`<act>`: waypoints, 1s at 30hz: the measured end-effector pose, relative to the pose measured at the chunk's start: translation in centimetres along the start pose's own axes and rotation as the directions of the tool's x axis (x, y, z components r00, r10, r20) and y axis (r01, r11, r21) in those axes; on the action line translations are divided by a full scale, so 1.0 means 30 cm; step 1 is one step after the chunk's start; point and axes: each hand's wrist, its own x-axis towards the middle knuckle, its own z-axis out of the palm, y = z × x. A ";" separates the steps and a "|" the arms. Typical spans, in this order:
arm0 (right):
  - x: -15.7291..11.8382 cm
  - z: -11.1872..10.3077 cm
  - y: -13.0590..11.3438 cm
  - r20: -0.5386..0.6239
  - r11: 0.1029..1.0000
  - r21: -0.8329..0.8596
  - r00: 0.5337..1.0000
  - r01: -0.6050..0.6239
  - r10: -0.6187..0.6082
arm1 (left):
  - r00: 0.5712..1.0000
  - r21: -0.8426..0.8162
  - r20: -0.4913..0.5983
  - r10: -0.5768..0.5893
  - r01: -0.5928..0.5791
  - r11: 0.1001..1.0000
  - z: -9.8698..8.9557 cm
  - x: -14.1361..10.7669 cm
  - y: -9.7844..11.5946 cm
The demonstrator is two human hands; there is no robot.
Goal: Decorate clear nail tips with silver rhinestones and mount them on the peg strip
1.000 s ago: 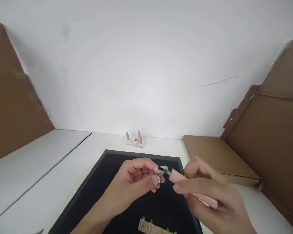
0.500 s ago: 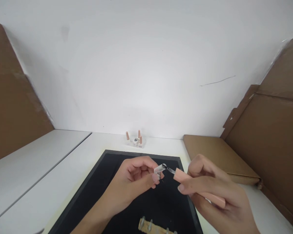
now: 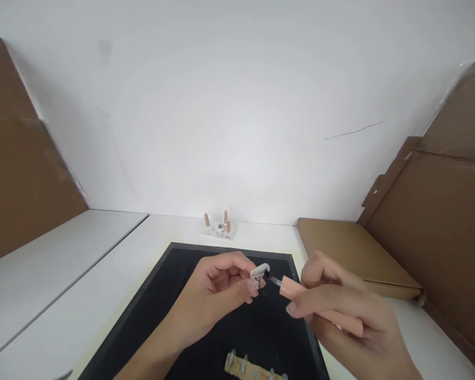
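Note:
Between the thumb and fingers of my left hand is a small holder carrying a pale, glossy nail tip. My right hand grips a peach-coloured brush handle, pointing up and to the left. The dark bristles of the brush are at the right end of the nail tip, seemingly touching its underside or edge. Both hands are above a black mat with a grey border.
At the back, a clear tray holds white bottles with peach caps. Near the front edge lies a tan strip with several small clear pieces. A flat cardboard box is at right, with cardboard panels on both sides.
The brush has shifted slightly left and its bristles sit lower at the end of the nail tip. The nail tip is turned a little, showing more of its pale surface.

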 end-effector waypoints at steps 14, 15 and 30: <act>-0.023 0.008 0.037 -0.076 0.931 0.355 0.990 -0.087 0.121 | 0.999 0.046 -0.032 -0.038 0.039 0.998 -0.004 -0.006 0.007; -0.022 0.012 0.039 -0.080 0.928 0.360 0.989 -0.090 0.127 | 0.999 0.063 -0.034 -0.030 0.032 0.997 -0.003 -0.007 0.008; -0.008 0.022 0.028 -0.066 0.938 0.264 0.966 -0.223 0.248 | 0.998 0.211 -0.045 0.036 -0.026 0.977 0.016 -0.023 0.018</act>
